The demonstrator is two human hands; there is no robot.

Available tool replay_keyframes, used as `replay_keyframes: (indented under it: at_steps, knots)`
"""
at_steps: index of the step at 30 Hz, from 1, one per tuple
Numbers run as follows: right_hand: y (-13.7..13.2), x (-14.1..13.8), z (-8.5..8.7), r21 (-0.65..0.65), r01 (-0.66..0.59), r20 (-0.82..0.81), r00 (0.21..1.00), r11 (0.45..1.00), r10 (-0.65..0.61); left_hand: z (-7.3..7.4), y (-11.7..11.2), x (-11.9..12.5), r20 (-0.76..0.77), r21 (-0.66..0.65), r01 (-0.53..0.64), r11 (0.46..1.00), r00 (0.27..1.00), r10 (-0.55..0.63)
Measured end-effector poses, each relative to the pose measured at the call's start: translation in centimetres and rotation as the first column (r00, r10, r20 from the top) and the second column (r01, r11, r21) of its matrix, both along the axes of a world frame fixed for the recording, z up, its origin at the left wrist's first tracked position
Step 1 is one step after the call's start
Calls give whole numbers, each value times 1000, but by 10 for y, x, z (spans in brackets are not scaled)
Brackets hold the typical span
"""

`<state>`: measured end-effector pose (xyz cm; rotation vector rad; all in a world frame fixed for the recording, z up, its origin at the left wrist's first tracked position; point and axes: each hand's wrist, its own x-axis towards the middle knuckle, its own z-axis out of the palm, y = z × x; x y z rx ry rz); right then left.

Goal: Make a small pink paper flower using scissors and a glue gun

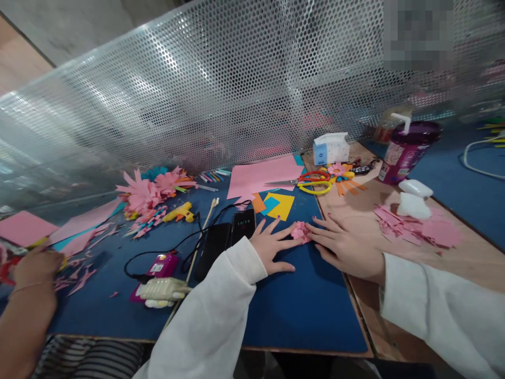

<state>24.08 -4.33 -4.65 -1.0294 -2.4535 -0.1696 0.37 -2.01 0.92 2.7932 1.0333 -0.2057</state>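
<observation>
A small crumpled pink paper piece [300,230] lies on the blue mat [307,310]. My left hand [272,245] rests flat on the mat with fingers spread, its fingertips touching the pink piece from the left. From the right, my right hand [341,243] lies flat with stretched fingers that press the piece's other side. Both arms wear white sleeves. Neither hand lifts anything.
Behind lie a pink sheet [262,176], red and yellow scissors [311,182], orange, blue and yellow paper squares [276,205], a yellow glue gun [179,212], pink paper flowers [144,195], a black phone [213,243], a tissue box [330,147] and a purple cup [404,150]. Another person's hand [33,268] works at left. A perforated metal screen [221,89] bounds the back.
</observation>
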Motion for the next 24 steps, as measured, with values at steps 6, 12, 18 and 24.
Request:
replay_keyframes:
  at_steps: [6,12,18,24]
  knots:
    - [1,0,-2,-13,2,-4,1000,1000,-2,2,-1,-4,30,34,14,999,999,-15]
    - [0,0,-3,-5,3,2,1000,1000,-3,-2,-2,-6,98,35,5,999,995,-8]
    - [0,-1,-2,-15,1,-11,1000,1000,-1,-2,-3,-6,87,24,-7,1000,996,5]
    - [0,-1,-2,-31,0,-10,1000,1000,0,-2,-3,-5,89,40,15,999,996,-19]
